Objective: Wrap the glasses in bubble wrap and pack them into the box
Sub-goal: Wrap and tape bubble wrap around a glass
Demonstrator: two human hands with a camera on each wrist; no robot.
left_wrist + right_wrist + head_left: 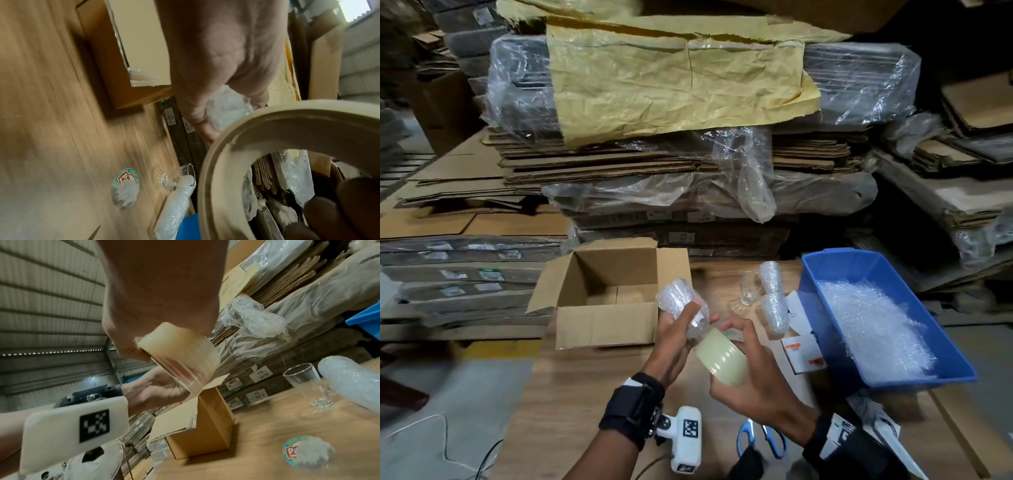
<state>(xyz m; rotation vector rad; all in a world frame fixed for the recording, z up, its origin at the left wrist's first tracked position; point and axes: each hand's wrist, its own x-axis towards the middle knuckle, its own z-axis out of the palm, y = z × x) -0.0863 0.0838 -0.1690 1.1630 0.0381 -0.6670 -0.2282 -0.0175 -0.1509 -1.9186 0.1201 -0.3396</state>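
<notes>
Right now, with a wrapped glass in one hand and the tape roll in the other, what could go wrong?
1. The left hand grips the bubble-wrapped glass in the air between the box and the table's front edge; while the right hand works the tape roll, the slick wrap could slip.
2. A bare glass stands unwrapped right behind the hands; a sweeping elbow or roll might topple it.
3. Scissors lie under the right wrist, easy to snag.

Handwritten "5@80" – perhaps – on white labels stuck to stacked cartons.
</notes>
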